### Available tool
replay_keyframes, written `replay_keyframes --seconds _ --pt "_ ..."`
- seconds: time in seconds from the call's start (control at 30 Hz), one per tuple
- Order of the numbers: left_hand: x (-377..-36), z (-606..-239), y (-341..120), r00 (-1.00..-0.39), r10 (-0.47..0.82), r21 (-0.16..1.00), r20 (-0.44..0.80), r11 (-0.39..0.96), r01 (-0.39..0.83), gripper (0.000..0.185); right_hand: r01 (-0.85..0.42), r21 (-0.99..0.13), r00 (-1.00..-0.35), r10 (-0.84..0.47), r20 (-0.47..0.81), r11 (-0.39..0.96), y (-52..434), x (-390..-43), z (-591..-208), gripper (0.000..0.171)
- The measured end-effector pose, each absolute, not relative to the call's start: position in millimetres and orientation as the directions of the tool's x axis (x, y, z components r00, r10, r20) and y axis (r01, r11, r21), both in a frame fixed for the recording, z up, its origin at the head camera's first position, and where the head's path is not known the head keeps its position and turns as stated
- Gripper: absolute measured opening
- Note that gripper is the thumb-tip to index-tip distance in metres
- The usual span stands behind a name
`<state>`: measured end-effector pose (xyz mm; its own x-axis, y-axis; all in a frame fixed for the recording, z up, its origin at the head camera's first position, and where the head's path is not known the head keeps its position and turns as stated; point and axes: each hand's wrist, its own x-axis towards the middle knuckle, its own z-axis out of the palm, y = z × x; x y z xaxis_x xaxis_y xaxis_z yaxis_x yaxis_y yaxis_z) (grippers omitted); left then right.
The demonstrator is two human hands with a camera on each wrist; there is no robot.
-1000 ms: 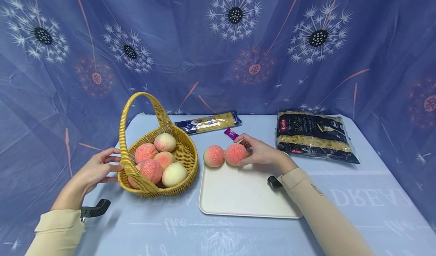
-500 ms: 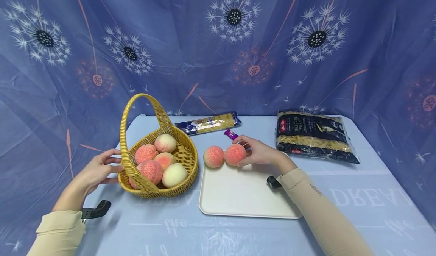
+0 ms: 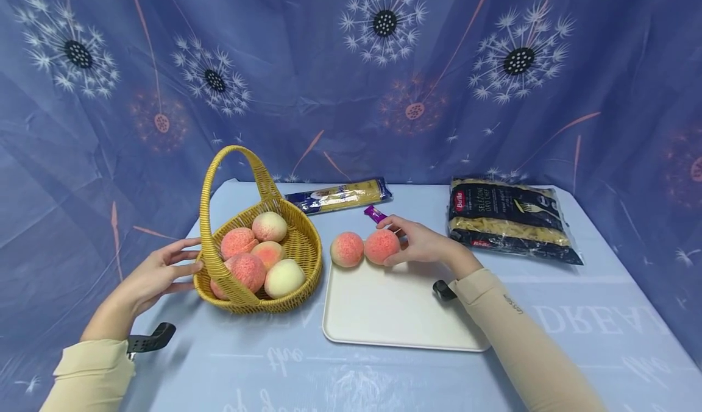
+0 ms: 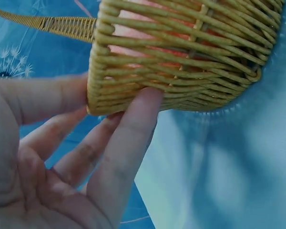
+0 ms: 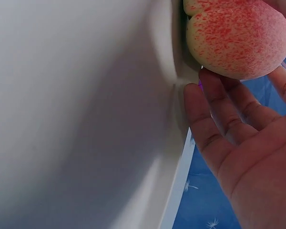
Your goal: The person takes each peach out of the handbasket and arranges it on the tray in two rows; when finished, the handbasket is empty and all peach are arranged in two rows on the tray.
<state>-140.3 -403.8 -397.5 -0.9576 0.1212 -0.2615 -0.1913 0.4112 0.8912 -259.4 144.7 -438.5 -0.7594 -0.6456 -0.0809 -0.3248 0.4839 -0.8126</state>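
Tray: a white rectangular tray (image 3: 400,308) lay on the pale blue tabletop (image 3: 247,354), the landmark for everything else.
Held peach: a pink-red peach (image 3: 382,247) sat at the tray's far edge, left of that edge's middle; the right wrist view showed it close by the rim.
Right hand: the right hand (image 3: 419,244) held this peach, fingers and thumb bent about it, reaching in across the tray's far right part; one finger, seen from the right wrist, stood apart from the fruit.
Neighbouring peach: another peach (image 3: 347,250), pink fading to pale, was just beside the held one, at the tray's far-left corner.
Basket: a yellow woven basket (image 3: 311,259) with a tall arched handle (image 3: 264,181) stood upright just left of the tray.
Basket fruit: at least five peaches (image 3: 284,278), pink to cream, lay inside it, left of the tray.
Left hand: the left hand (image 3: 156,275) was on the basket's outer side, the one away from the tray, its fingers spread and touching the weave without wrapping round it.
Sweet: a small purple wrapped sweet (image 3: 375,213) lay just beyond the tray's far edge.
Long pack: a slim pasta pack (image 3: 347,197) lay farther beyond the tray, towards its left.
Pasta bag: a dark, bulky pasta bag (image 3: 510,220) lay beyond the tray's far-right corner.
Curtain: a blue dandelion-print curtain (image 3: 307,64) hung behind the tray.
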Motion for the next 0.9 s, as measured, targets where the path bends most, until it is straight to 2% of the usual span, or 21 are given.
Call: replay_keyframes --seconds 0.3,0.7,0.9 --pt "-129.5 -406.0 -412.3 -0.94 0.281 0.962 -0.196 0.241 -0.128 0.073 -0.313 -0.815 -0.762 -0.641 -0.091 0.488 148.5 -257.6 -435.0 0.08" --pt "-126.8 -410.5 -411.0 -0.942 0.291 0.975 -0.169 0.192 -0.115 0.071 -0.341 -0.808 -0.753 -0.655 -0.072 0.48 147.3 -258.1 -427.2 0.079" --pt "-128.1 -411.0 -412.3 -0.942 0.289 0.973 -0.17 0.199 -0.114 0.071 -0.372 -0.803 -0.744 -0.667 -0.042 0.465 145.2 -265.1 -417.6 0.071"
